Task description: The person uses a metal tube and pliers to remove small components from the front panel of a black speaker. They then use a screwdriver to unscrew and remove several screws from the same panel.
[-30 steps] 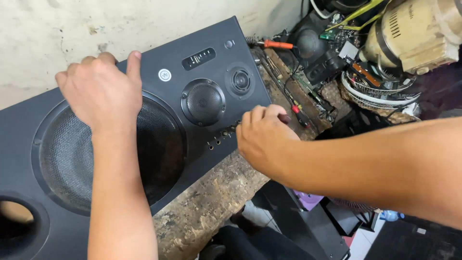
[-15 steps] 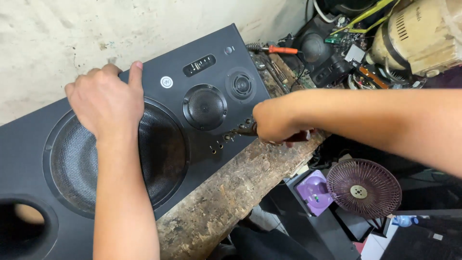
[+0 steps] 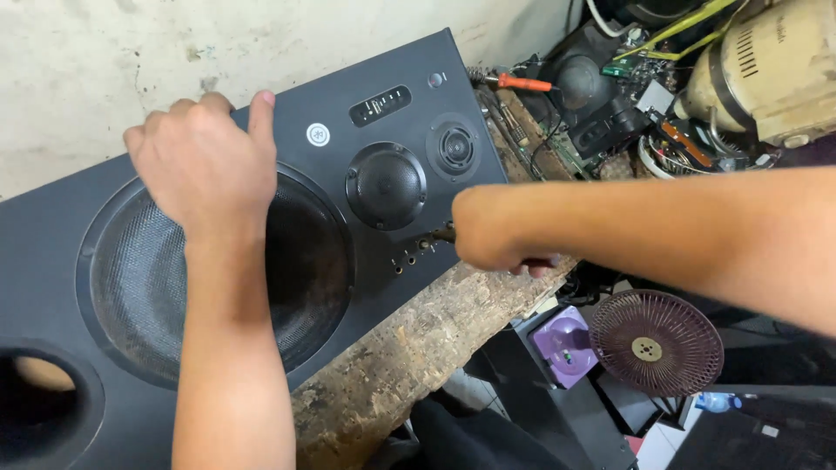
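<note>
Setting: small electronics repair workshop. Evidence: rough, worn wooden workbench (image 3: 418,348) against a stained plaster wall (image 3: 131,52); large black speaker cabinet (image 3: 366,157) laid flat on the bench, one driver opening (image 3: 35,409) vacant; orange-handled screwdriver (image 3: 522,83); loose circuit boards and wiring (image 3: 644,78) heaped at the far end; a cream appliance housing (image 3: 766,70); a detached fan grille (image 3: 655,341) below (among other stacked parts).
</note>
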